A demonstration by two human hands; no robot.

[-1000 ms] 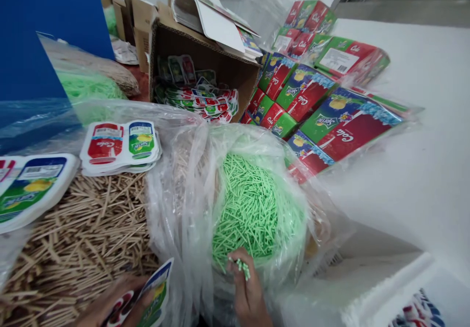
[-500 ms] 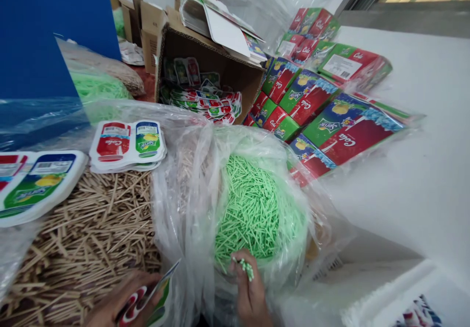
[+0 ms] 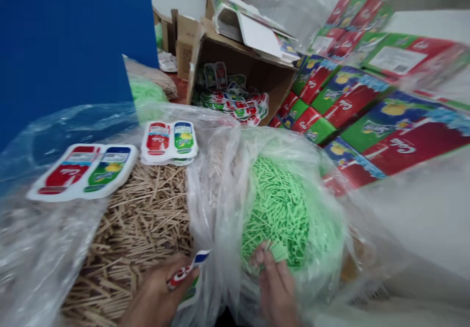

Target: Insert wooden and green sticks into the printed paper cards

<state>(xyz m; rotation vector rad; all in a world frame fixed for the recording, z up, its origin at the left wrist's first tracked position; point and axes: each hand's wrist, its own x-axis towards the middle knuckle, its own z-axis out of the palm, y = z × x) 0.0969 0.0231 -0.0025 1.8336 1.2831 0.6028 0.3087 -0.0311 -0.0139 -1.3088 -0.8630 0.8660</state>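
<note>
My right hand [image 3: 276,285] is at the near edge of a clear bag of green sticks [image 3: 282,209], fingers pinched on a small bunch of green sticks [image 3: 276,252]. My left hand [image 3: 157,297] rests on a heap of plain wooden sticks [image 3: 143,224] and grips a printed Cola/Sprite label card [image 3: 189,274] by its edge. Two stacks of the same cards [image 3: 169,142] [image 3: 83,171] lie on the wooden sticks.
An open cardboard box [image 3: 242,67] holds more printed cards. Red and green Cola/Sprite cartons [image 3: 385,121] in plastic wrap lie at the right. A blue panel [image 3: 69,43] stands at the left. White table surface [image 3: 429,214] shows at the right.
The view has swung left and closer. My left hand turned the card more edge-on and moved right toward the bag. My right hand stays at the green sticks, still pinching a bunch.
</note>
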